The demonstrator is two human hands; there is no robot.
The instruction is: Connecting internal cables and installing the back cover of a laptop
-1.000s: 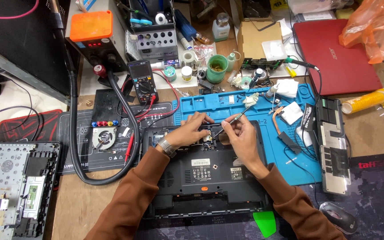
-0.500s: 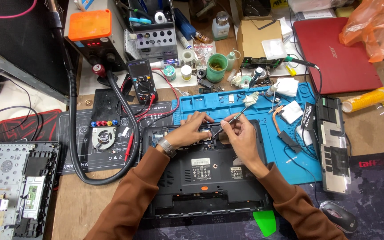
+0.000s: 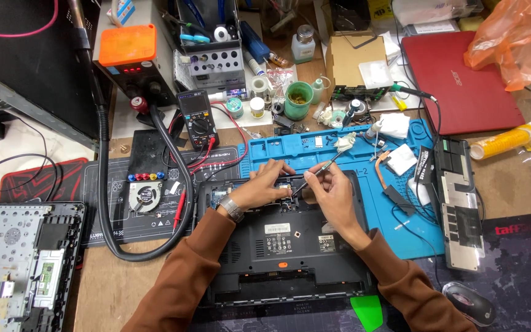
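Note:
An opened black laptop base (image 3: 284, 246) lies upside down in front of me, partly on a blue work mat (image 3: 351, 154). My left hand (image 3: 264, 184) rests on its far edge, fingers pressing near an exposed part. My right hand (image 3: 333, 190) grips a thin black-handled tool (image 3: 321, 171) like a pen, its tip pointing down into the open bay between both hands. A wristwatch (image 3: 233, 209) sits on my left wrist, and brown sleeves cover both arms.
A multimeter (image 3: 196, 120) with red leads and a small fan (image 3: 144, 195) lie to the left. A dismantled laptop shell (image 3: 16, 258) sits at far left. A red laptop (image 3: 462, 83), a yellow roll (image 3: 499, 142), a mouse (image 3: 468, 302) and a green cup (image 3: 298, 99) lie around.
Both hands stay at the laptop's far edge. The tool in my right hand has shifted only slightly.

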